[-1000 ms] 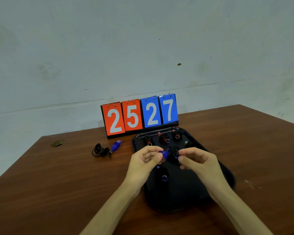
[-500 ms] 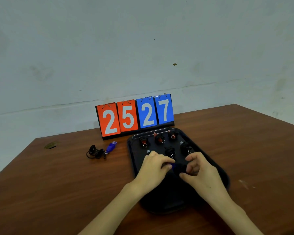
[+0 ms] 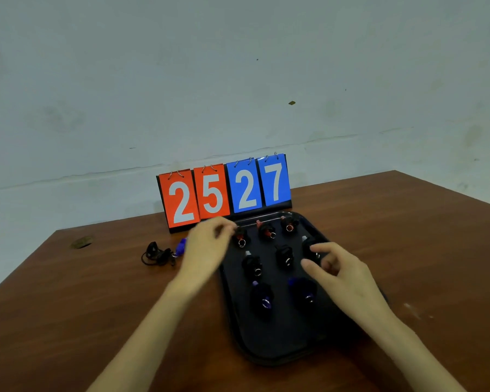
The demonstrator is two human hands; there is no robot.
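Note:
A black tray (image 3: 280,343) lies on the brown table and holds small whistles bundled with their black cords. Three red ones (image 3: 266,230) sit in the back row and three dark ones (image 3: 285,256) in the middle. Two blue ones lie in front, one on the left (image 3: 262,297) and one on the right (image 3: 303,291). My left hand (image 3: 207,247) is blurred at the tray's far left corner, fingers loosely curled, holding nothing. My right hand (image 3: 340,275) hovers over the tray's right side with relaxed fingers, empty.
A loose blue whistle (image 3: 181,247) with an unwound black cord (image 3: 156,254) lies on the table left of the tray, just beside my left hand. A flip scoreboard (image 3: 224,190) reading 2527 stands behind the tray. A wall rises behind the table.
Both hands held a blue whistle bundle over the tray, set it down in the front row and let go. My left hand has swung left; my right hand has lifted away.

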